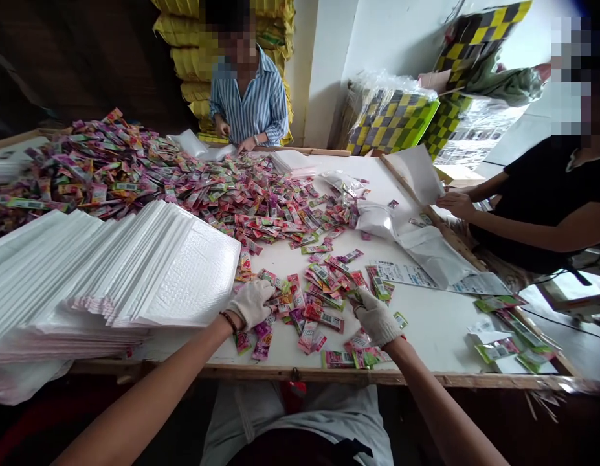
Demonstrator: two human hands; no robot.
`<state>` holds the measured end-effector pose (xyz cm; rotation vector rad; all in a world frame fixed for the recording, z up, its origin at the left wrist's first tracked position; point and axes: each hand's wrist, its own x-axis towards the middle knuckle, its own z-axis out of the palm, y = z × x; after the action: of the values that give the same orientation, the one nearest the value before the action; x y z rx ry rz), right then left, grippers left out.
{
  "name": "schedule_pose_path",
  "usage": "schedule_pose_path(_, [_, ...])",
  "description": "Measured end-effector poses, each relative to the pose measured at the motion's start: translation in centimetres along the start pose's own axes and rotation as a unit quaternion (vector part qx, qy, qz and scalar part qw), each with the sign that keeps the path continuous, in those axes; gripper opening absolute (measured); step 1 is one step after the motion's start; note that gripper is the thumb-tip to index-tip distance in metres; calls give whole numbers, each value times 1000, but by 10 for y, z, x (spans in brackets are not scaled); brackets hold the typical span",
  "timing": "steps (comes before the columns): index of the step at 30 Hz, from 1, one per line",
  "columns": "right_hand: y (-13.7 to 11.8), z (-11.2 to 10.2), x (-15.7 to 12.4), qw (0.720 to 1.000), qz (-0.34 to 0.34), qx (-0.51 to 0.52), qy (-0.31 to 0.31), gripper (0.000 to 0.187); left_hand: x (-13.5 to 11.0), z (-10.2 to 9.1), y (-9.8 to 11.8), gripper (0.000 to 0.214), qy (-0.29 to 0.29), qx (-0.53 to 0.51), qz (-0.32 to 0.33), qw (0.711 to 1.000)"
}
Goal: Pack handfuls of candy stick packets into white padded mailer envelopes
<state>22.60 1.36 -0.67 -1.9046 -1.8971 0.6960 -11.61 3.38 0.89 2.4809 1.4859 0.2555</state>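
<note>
Head view, only one. Clock centred on the loose printed packets [323, 318] between the hands, 12 = far side.

Left hand [254, 304]: pale glove, at 9, fingers curled over packets. Can't tell if it's clamped on one, fingertips are partly hidden. Right hand [377, 318]: same glove, at 4, fingers bent down, a green-edged packet at the tips. Can't tell if it's pinched or just touched. Hands well apart, packets spread between.

Risks, my read:
- Mix-up: the big heap [134, 162] at 10 runs down to the near packets via strays at 12, no divider. A wide sweep could drag extras in.
- Stack slide: white padded mailers [193, 265] at 9 lean in layers, front edge just beside the left hand. A backward elbow or wrist knock could fan them over the packets.
- Spill: a few packets lie close to the wooden rim [222, 371] at 6. It looks low; a hard pull inward could push them over.
- Double pick: packets overlap, gloves dull feel.
- Crowding: filled white pouch [376, 221] at 1, labelled sheet [406, 273] between 2 and 3. Right-hand overreach could bump either.
</note>
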Motion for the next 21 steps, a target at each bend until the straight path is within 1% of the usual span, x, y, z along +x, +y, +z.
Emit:
schedule_pose_path(1, [-6,0,0,1000,-13,25,-6,50,0,1,2,12,1,-16,-8,1000])
schedule_pose_path(3, [-22,2,-1,997,-47,50,-37,42,5,0,3,14,29,-77,-48,995])
schedule_pose_path(5, [-39,7,-2,994,-83,40,-65,36,15,-5,-1,19,53,-124,-87,987])
schedule_pose_path(6, [-47,12,-1,993,-91,22,-75,34,22,-9,-4,23,52,-128,-94,986])
schedule_pose_path(7, [-53,16,-1,992,-91,-3,-84,33,29,-12,-7,28,39,-117,-94,988])
schedule_pose_path(8, [-57,21,0,991,-86,-31,-97,34,37,-15,-10,33,13,-88,-87,992])
schedule_pose_path(10, [-62,29,3,985,-64,-93,-128,38,50,-17,-15,38,-52,-13,-65,996])
schedule_pose_path(11, [-62,33,4,982,-54,-118,-140,39,56,-16,-17,37,-80,20,-53,995])
schedule_pose_path(13, [-60,37,3,978,-49,-143,-145,37,63,-14,-20,29,-110,58,-40,991])
schedule_pose_path(14, [-58,37,2,978,-55,-139,-143,34,64,-13,-22,23,-107,63,-40,991])
schedule_pose_path(17, [-51,31,-3,982,-103,-86,-131,28,63,-18,-24,18,-61,56,-53,995])
schedule_pose_path(19, [-49,19,-2,984,-133,-48,-112,25,60,-25,-23,21,-31,12,-74,997])
schedule_pose_path(21, [-50,6,9,988,-133,-10,-82,24,58,-33,-20,26,-27,-49,-86,995])
